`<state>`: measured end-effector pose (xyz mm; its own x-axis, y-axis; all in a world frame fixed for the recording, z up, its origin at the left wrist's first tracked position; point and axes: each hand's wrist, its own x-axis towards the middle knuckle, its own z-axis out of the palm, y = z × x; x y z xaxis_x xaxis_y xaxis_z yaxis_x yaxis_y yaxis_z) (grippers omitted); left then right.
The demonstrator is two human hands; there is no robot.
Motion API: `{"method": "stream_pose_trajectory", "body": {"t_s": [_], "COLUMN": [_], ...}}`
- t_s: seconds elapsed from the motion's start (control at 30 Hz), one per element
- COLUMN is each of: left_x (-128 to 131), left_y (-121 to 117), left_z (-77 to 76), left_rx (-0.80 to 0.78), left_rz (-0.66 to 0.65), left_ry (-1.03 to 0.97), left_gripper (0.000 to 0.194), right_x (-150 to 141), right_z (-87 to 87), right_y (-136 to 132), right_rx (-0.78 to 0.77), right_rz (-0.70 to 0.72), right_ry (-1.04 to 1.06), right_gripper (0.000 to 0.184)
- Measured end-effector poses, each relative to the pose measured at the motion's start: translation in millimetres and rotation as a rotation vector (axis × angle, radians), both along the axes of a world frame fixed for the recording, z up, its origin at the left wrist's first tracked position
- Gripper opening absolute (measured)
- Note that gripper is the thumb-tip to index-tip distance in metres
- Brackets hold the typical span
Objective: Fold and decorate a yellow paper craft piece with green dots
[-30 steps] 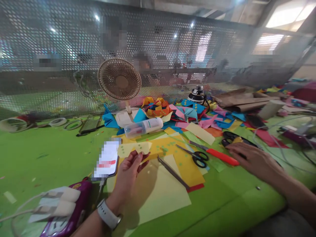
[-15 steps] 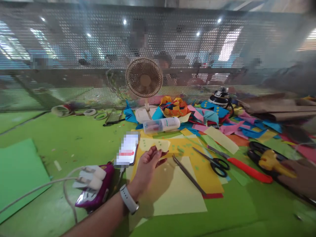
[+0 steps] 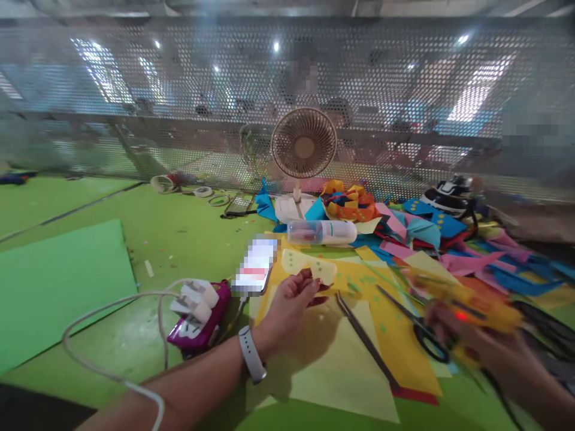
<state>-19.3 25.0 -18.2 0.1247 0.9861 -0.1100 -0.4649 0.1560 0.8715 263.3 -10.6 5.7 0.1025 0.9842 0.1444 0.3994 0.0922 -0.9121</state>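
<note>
Between the thumb and fingers of my left hand [image 3: 294, 299] is a pale yellow paper piece [image 3: 308, 263] with small green dots, held above the yellow sheets. My right hand [image 3: 471, 341] is wrapped round a yellow glue gun [image 3: 476, 302] with a glowing red light; both are smeared by motion. Partly behind that hand lie black-handled scissors [image 3: 429, 341]. Grey tweezers [image 3: 366, 341] rest on the pale yellow paper [image 3: 327, 383] and the deeper yellow sheet [image 3: 411, 365]. Small green paper bits [image 3: 354, 286] are scattered on the yellow sheet.
A lit phone [image 3: 256, 266] and a purple power strip [image 3: 197, 329] with white plugs and cables lie to the left. Behind are a clear bottle [image 3: 321, 232], a small fan [image 3: 304, 143] and folded coloured paper [image 3: 467, 263]. A green sheet [image 3: 67, 287] is far left.
My right hand has lifted the glue gun from the right side and brought it left, over the scissors. My left hand still holds the dotted paper. The view has turned left.
</note>
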Motion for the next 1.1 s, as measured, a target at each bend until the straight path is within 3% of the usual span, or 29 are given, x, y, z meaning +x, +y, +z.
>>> {"method": "stream_pose_trajectory", "body": {"t_s": [0.1, 0.27, 0.5, 0.77, 1.1], "left_x": [-0.7, 0.9, 4.0, 4.6, 5.1], "left_y": [1.0, 1.0, -0.3, -2.1, -1.1], "left_z": [0.1, -2.0, -3.6, -0.9, -1.7], "left_rx": [0.012, 0.014, -0.027, -0.014, -0.018], "left_rz": [-0.014, -0.01, -0.028, -0.021, -0.03], "left_ry": [0.003, 0.004, 0.015, 0.028, 0.013], "left_gripper": [0.032, 0.028, 0.03, 0.029, 0.031], "right_x": [-40.7, -76.0, -77.7, -78.1, -81.3], "right_z": [-7.1, -21.8, -23.3, -27.6, -16.5], "right_y": [14.9, 16.2, 12.4, 13.3, 10.9], "right_rx": [-0.163, -0.162, -0.132, -0.137, -0.164], "right_rz": [0.259, 0.323, 0.343, 0.371, 0.385], "right_ry": [0.095, 0.106, 0.144, 0.157, 0.165], "right_gripper": [0.045, 0.035, 0.029, 0.035, 0.034]}}
